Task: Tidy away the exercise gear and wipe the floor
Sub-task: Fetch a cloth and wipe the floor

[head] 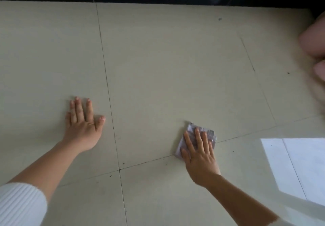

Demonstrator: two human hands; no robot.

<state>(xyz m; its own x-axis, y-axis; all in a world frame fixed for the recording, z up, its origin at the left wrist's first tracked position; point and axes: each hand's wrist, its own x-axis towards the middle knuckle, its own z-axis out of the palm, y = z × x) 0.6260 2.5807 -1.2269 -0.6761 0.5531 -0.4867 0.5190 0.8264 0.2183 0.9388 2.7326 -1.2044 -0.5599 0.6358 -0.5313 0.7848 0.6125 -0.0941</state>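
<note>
1. The floor [158, 58] is filling the view.
2. The left hand [82, 129] is bracing flat, fingers spread, at nine o'clock.
3. The right hand [200, 157] is pressing straight fingers onto the cloth [190, 128] at five o'clock.
4. Under uneven pressure the cloth could be bunching, missing specks [123, 163].

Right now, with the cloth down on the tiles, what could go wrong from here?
1. The cloth is small and bunched under the right hand, so the hand may slide off it onto the floor.
2. Dark specks lie far from the cloth and could be missed.
3. The left hand bears flat on smooth tile; it might slip if that patch gets wet.
</note>
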